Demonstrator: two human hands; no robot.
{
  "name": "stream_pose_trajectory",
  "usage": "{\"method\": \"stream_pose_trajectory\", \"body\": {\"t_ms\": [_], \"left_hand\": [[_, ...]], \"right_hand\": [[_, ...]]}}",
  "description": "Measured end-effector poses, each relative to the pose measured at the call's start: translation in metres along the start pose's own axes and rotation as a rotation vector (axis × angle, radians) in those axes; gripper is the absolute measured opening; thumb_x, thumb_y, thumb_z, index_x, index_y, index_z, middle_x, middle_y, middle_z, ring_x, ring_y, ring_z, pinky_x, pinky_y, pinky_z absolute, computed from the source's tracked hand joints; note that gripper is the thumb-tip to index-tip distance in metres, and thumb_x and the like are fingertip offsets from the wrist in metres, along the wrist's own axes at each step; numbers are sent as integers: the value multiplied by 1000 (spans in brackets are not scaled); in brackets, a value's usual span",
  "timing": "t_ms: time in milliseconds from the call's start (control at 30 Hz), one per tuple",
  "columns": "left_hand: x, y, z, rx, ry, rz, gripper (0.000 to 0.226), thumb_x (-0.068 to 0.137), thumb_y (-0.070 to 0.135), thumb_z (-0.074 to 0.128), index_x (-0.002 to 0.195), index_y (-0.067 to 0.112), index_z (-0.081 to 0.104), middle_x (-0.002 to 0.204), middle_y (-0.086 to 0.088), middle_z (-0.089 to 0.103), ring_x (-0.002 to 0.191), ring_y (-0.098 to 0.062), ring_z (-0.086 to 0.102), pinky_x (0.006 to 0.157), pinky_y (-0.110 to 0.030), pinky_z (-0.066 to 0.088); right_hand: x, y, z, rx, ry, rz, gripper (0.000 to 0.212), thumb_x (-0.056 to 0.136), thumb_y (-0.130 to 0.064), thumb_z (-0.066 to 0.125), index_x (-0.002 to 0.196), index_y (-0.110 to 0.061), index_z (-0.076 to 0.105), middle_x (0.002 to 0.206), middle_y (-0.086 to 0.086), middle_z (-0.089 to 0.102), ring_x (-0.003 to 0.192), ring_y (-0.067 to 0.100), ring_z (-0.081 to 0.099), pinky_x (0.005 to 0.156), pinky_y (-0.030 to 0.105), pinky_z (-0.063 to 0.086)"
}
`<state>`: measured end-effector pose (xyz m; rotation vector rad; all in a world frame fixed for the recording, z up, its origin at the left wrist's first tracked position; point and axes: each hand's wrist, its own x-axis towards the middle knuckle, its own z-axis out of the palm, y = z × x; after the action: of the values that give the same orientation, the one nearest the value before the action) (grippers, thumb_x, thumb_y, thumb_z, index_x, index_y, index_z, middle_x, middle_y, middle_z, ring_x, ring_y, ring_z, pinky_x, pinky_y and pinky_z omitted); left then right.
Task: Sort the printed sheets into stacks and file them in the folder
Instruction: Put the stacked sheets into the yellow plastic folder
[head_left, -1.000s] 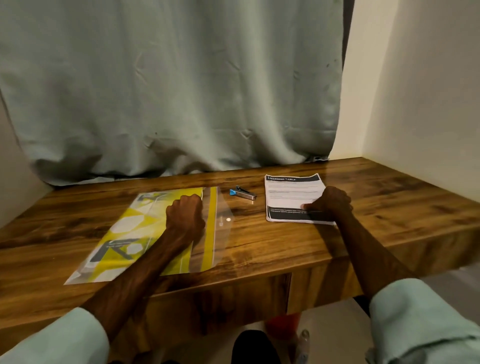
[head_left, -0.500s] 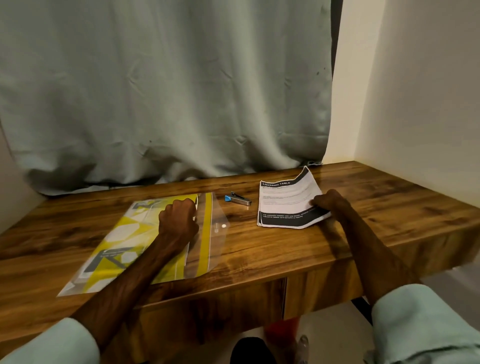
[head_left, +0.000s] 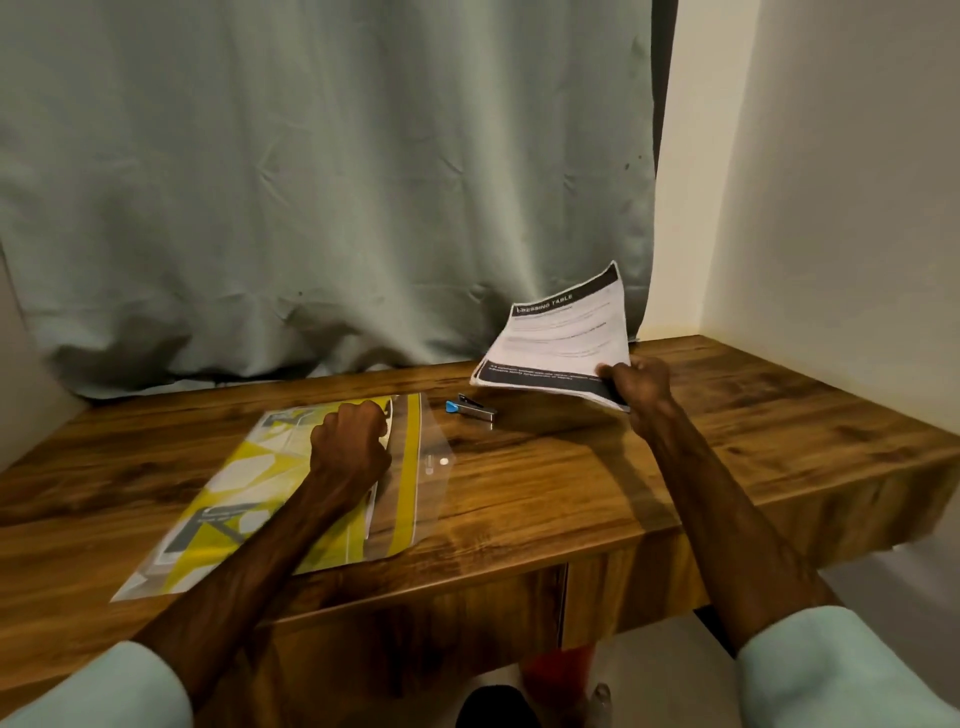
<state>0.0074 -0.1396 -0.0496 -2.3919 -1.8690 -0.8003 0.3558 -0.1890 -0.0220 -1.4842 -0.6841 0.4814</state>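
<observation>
The right hand (head_left: 641, 385) had its fingers clamped on the printed sheets' (head_left: 561, 338) near corner, above the desk (head_left: 753, 441). The left hand's (head_left: 350, 447) fingers curled atop the yellow folder (head_left: 244, 499), grip unclear.

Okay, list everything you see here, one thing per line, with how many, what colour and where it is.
printed sheets: one stack, white with black bands, held above the desk at right
folder: 1, clear plastic with yellow print, flat on the desk's left
small stapler: 1, blue and silver, on the desk between folder and sheets
desk: 1, brown wood, foreground
curtain: 1, grey-green, behind the desk
sleeves: 2, pale green, bottom corners
left hand: fist on the folder
right hand: grips the sheets' near corner
</observation>
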Motion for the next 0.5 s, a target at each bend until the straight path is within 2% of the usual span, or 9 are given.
{"method": "stream_pose_trajectory", "body": {"t_ms": [67, 100, 200, 267, 400, 500], "left_hand": [[0, -3, -3, -26, 13, 15, 29, 82, 4, 67, 109, 17, 67, 119, -10, 63, 115, -35, 57, 90, -40, 44], [1, -4, -4, -45, 26, 26, 29, 81, 4, 67, 107, 16, 67, 117, -11, 64, 114, -36, 57, 89, -40, 44], [0, -10, -9, -94, 72, 45, 23, 82, 8, 65, 104, 13, 67, 111, -13, 64, 110, -38, 56, 86, -42, 44], [2, -12, -12, -98, 105, 54, 22, 79, 8, 63, 101, 13, 67, 108, -12, 65, 107, -39, 57, 85, -44, 47], [8, -22, -19, -87, 147, 47, 23, 73, 10, 63, 95, 15, 68, 101, -10, 67, 99, -37, 61, 77, -44, 49], [13, -24, -24, -90, 156, 51, 22, 73, 13, 61, 94, 18, 68, 98, -8, 68, 97, -35, 63, 75, -43, 51]], "right_hand": [[-11, -6, 7, 71, -115, 1, 33, 86, -3, 76, 118, 2, 69, 111, 7, 70, 97, 27, 70, 80, 34, 60], [-17, -8, 10, 66, -190, 7, 30, 86, -4, 76, 115, 1, 70, 112, 7, 72, 97, 27, 71, 81, 34, 60], [-30, 0, 21, 4, -435, 40, 29, 81, -7, 81, 109, -1, 73, 110, 15, 76, 103, 35, 72, 97, 45, 56], [-35, 11, 23, -65, -540, 72, 37, 77, -10, 83, 111, -1, 73, 106, 16, 77, 106, 38, 71, 102, 48, 53], [-36, 31, 22, -216, -624, 149, 48, 70, -20, 89, 113, -7, 73, 101, 11, 78, 103, 36, 71, 98, 43, 54], [-35, 38, 13, -219, -679, 250, 74, 54, -28, 98, 118, -3, 70, 106, 18, 76, 107, 42, 69, 98, 48, 53]]}}
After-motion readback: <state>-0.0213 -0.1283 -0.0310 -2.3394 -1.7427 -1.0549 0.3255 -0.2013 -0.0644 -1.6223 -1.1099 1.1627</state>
